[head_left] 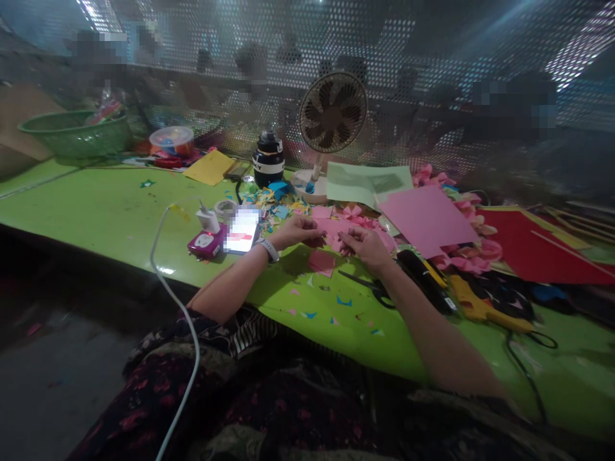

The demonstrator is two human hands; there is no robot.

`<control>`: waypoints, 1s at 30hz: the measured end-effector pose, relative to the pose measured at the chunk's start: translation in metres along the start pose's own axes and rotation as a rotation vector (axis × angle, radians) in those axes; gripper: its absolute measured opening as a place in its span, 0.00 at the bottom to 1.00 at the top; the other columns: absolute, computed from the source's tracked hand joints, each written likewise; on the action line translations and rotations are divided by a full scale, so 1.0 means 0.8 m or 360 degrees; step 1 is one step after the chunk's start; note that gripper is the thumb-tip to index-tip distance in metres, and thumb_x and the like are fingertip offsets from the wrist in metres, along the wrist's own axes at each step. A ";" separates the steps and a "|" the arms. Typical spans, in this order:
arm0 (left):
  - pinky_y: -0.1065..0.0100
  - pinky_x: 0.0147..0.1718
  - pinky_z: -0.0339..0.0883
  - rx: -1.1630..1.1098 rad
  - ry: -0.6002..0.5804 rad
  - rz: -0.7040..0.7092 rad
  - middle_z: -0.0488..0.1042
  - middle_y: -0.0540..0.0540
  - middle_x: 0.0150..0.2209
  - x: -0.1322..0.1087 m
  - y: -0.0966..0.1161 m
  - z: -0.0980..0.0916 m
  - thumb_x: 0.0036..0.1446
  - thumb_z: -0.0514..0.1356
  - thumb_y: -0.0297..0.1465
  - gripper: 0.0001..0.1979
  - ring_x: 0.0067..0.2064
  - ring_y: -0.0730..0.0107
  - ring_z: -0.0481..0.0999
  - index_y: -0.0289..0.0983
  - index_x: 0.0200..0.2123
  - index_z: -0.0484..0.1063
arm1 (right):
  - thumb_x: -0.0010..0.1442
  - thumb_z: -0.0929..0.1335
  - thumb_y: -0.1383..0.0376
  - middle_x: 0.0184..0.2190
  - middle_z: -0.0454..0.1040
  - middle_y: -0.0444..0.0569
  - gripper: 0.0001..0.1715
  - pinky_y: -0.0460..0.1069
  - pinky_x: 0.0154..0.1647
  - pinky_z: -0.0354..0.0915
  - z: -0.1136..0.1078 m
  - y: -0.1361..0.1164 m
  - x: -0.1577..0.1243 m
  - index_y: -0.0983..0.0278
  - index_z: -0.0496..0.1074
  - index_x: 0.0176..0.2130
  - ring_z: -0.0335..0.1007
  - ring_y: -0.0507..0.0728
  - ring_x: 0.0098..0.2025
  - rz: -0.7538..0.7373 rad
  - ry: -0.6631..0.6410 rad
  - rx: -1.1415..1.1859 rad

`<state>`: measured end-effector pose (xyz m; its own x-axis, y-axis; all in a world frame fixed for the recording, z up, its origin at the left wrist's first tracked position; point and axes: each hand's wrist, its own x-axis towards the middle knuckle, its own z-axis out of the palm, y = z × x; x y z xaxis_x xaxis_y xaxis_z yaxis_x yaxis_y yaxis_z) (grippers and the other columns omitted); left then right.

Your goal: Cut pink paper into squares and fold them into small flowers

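Above the middle of the green table, my left hand (pixel 300 232) is closed, pinching the left side of a piece of pink paper (pixel 331 230). From the right, my right hand (pixel 364 247) pinches at the same paper with thumb and fingers. Its exact outline blends into pink cut pieces behind it. Just below my hands lies a small pink paper square (pixel 321 262). A pair of scissors (pixel 368 285) with dark handles rests beside my right wrist. Curled pink paper petals (pixel 480 253) are heaped to the right, partly under a pink sheet (pixel 429 221).
Left of my left wrist are a lit phone (pixel 243 229) and a purple device (pixel 204 244) with a white charger (pixel 208 221). A yellow glue gun (pixel 480 307) lies right, near red sheets (pixel 542 246). Behind stand a fan (pixel 333 112) and a dark bottle (pixel 268 160). A white cable (pixel 192 320) hangs off the edge.
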<state>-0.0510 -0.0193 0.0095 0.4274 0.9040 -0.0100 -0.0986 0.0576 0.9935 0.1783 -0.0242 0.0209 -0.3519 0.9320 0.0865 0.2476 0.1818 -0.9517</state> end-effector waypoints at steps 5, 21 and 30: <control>0.68 0.38 0.78 -0.0013 0.0220 0.0065 0.83 0.40 0.31 0.002 0.006 -0.015 0.55 0.75 0.34 0.14 0.31 0.72 0.83 0.29 0.34 0.79 | 0.47 0.80 0.40 0.22 0.77 0.46 0.31 0.46 0.23 0.71 -0.011 -0.004 0.000 0.62 0.71 0.26 0.72 0.51 0.21 0.0098 0.0222 0.0125; 0.67 0.39 0.77 -0.0384 0.0286 0.0131 0.79 0.50 0.28 0.000 0.002 0.012 0.45 0.78 0.44 0.23 0.31 0.74 0.80 0.33 0.29 0.74 | 0.55 0.78 0.53 0.29 0.80 0.49 0.19 0.50 0.31 0.76 0.025 -0.001 -0.013 0.64 0.77 0.38 0.76 0.54 0.27 -0.0018 0.0111 0.0202; 0.68 0.36 0.77 -0.0253 0.0088 -0.0085 0.77 0.49 0.25 -0.005 0.005 0.009 0.54 0.75 0.40 0.19 0.28 0.76 0.78 0.32 0.27 0.74 | 0.62 0.72 0.64 0.49 0.76 0.52 0.11 0.56 0.48 0.76 -0.002 0.008 -0.003 0.54 0.83 0.45 0.74 0.61 0.52 -0.0950 0.0176 -0.0444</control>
<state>-0.0470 -0.0258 0.0141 0.3862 0.9195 -0.0728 -0.2196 0.1684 0.9609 0.1822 -0.0244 0.0153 -0.4098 0.6705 0.6185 0.2684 0.7367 -0.6207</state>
